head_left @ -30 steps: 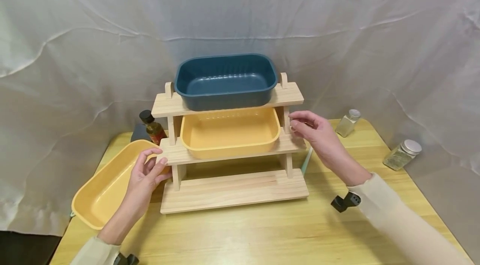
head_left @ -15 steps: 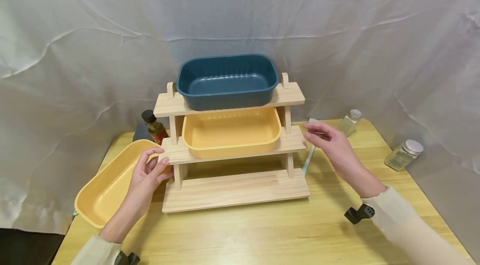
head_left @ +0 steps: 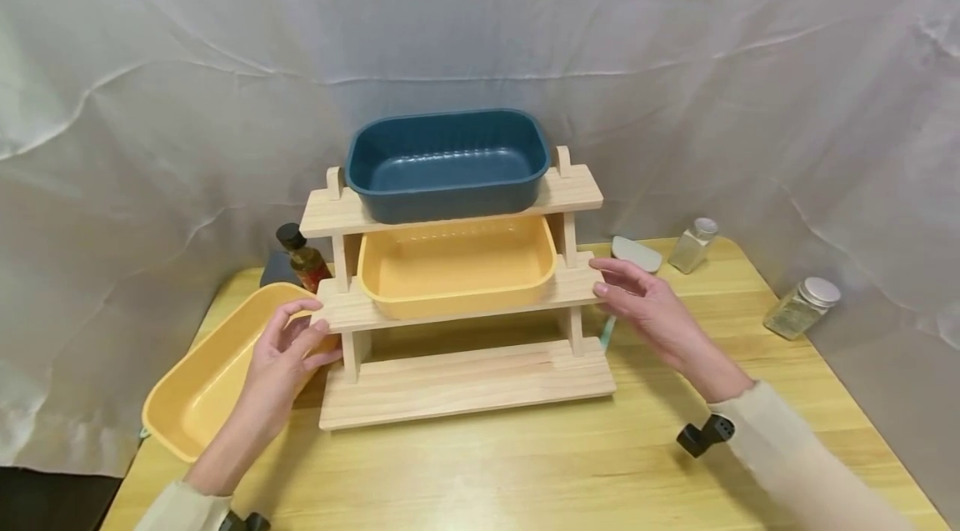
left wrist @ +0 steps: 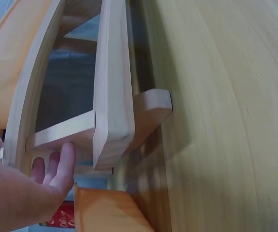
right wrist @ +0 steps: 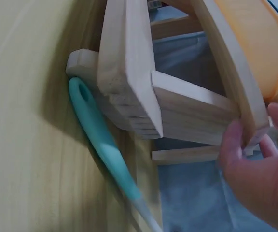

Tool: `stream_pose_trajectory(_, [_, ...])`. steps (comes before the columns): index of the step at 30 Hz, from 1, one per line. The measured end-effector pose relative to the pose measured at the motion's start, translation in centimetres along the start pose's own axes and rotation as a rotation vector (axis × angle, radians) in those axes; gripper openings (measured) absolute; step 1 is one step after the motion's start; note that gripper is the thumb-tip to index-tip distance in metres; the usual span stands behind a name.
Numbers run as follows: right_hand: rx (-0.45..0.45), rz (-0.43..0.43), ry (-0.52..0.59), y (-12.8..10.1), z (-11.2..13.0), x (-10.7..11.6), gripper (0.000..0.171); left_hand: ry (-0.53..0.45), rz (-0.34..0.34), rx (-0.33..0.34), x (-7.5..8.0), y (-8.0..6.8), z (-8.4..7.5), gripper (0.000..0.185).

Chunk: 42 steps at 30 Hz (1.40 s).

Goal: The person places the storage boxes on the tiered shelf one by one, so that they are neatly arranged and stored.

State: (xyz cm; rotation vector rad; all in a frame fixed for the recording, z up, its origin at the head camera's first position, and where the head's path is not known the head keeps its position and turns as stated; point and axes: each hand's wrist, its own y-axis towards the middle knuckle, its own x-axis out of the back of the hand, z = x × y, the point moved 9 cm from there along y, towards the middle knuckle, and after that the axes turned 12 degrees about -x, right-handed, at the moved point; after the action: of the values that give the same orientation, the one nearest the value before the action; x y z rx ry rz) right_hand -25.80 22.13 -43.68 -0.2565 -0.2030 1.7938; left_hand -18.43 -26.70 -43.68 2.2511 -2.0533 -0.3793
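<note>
The three-tier pale wooden rack point(head_left: 457, 323) stands on the yellow wooden counter point(head_left: 525, 473), between both hands. The left hand point(head_left: 288, 352) grips the left end of its middle shelf, and the right hand point(head_left: 645, 306) grips the right end. A yellow plastic tray point(head_left: 202, 373) lies just beside the left hand, and a teal-handled utensil point(right wrist: 103, 145) lies under the right hand.

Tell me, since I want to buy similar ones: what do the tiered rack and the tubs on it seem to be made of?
The rack looks like pale unfinished wood: visible grain and matte, sawn board ends. The blue tub and yellow tub look like moulded plastic, smooth with a soft sheen and rounded rims, though coated melamine cannot be ruled out.
</note>
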Motion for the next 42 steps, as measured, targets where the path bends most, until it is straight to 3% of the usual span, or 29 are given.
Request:
stream_pose_trajectory(9, [-0.004,0.039,0.105,0.6,-0.6,0.0,0.051,-0.038,0.052,-0.095,1.3,-0.8,-2.0,0.041])
stream_pose_trajectory(15, [0.030,0.058,0.106,0.6,-0.7,0.2,0.050,-0.069,-0.005,-0.176,3.2,-1.9,-3.8,0.040])
stream_pose_trajectory(22, [0.081,0.078,0.120,0.6,-0.6,0.1,0.048,-0.246,-0.069,-0.289,6.1,-3.1,-5.7,0.040])
stream_pose_trajectory(29, [0.085,0.093,0.132,0.8,-0.6,0.1,0.046,-0.377,-0.166,-0.269,8.7,-4.8,-5.6,0.036])
stream_pose_trajectory(32, [0.089,0.111,0.139,0.9,-0.6,0.0,0.046,-0.400,-0.249,-0.272,10.1,-5.8,-5.6,0.035])
stream_pose_trajectory(34, [0.090,0.121,0.143,1.0,-0.6,-0.1,0.046,-0.383,-0.343,-0.269,11.3,-6.5,-5.5,0.034])
stream_pose_trajectory(39, [0.084,0.125,0.143,0.9,-0.7,0.0,0.046,-0.359,-0.663,-0.194,14.6,-8.5,-4.8,0.026])
stream_pose_trajectory(42, [0.079,0.126,0.139,0.7,-0.6,0.2,0.046,-0.348,-0.821,-0.152,15.9,-9.6,-4.1,0.021])
